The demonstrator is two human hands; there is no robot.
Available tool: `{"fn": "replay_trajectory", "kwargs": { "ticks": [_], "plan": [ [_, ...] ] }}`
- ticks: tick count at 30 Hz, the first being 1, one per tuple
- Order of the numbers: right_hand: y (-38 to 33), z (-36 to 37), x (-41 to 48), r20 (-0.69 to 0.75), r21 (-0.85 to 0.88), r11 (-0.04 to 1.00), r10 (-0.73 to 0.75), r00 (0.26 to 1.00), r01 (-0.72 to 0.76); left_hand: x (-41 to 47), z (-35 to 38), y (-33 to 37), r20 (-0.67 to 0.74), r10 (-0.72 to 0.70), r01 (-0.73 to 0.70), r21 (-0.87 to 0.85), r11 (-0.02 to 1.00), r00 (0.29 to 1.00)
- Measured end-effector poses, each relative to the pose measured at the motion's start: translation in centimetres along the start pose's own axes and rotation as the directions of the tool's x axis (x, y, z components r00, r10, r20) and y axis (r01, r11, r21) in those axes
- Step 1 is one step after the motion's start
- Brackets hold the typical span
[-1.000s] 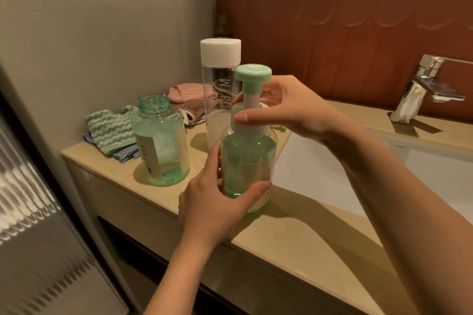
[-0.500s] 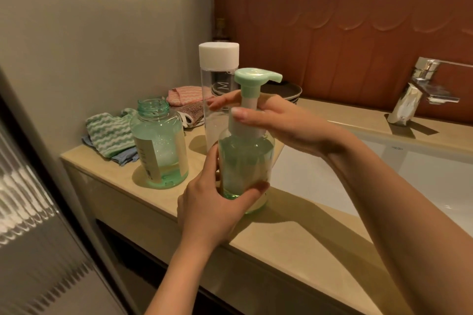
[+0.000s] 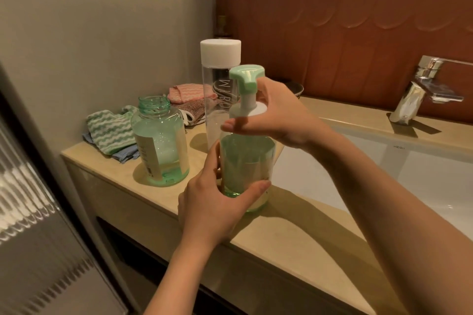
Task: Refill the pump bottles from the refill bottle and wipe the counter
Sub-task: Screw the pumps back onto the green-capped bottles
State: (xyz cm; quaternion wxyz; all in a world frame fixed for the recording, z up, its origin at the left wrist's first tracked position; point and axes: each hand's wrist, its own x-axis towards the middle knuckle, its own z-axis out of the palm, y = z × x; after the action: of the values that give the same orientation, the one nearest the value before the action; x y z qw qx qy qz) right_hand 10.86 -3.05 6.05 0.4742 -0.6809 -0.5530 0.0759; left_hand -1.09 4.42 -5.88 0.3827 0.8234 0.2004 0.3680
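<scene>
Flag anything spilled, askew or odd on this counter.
No spill shows on the counter. One oddity: the green bottle at left stands with its neck open, no pump on it. The pump bottle stands upright, left hand gripping its body, right hand gripping its white collar. The cloths lie bunched by the wall.

Clear glossy pump bottle (image 3: 247, 161), shiny metal faucet (image 3: 419, 89), woven cloths (image 3: 110, 130).

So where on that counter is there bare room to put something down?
Bare counter runs between the sink basin and the near edge, right of the pump bottle. The left corner is crowded: open bottle, cloths, white-capped bottle.
</scene>
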Motion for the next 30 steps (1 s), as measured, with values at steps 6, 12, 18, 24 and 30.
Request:
{"fn": "replay_trajectory", "kwargs": {
  "ticks": [6, 12, 18, 24, 30],
  "plan": [
    [-0.4, 0.0, -0.5, 0.153, 0.025, 0.999, -0.043, 0.987, 0.039, 0.0, -0.1, 0.1, -0.005, -0.002, 0.002, 0.026, 1.0, 1.0],
    [0.3, -1.7, -0.9, 0.392, 0.206, 0.972, 0.023, 0.92, -0.112, 0.1, 0.0, 0.0, -0.022, -0.013, 0.014, 0.041, 0.999, 1.0],
    [0.8, -2.7, -0.9, 0.389, 0.256, 0.962, -0.017, 0.921, -0.09, 0.0, 0.0, 0.3, -0.027, -0.042, 0.044, 0.065, 0.997, 0.999],
    [0.3, -2.6, -0.6, 0.315, 0.295, 0.954, -0.039, 0.948, -0.059, 0.0, -0.1, 0.6, -0.007, -0.053, 0.054, 0.085, 0.995, 0.999],
    [0.3, -2.5, -0.8, 0.3, 0.341, 0.939, -0.063, 0.952, -0.046, 0.0, -0.1, 0.5, -0.025, -0.035, 0.036, 0.067, 0.997, 0.999]
  ]
}}
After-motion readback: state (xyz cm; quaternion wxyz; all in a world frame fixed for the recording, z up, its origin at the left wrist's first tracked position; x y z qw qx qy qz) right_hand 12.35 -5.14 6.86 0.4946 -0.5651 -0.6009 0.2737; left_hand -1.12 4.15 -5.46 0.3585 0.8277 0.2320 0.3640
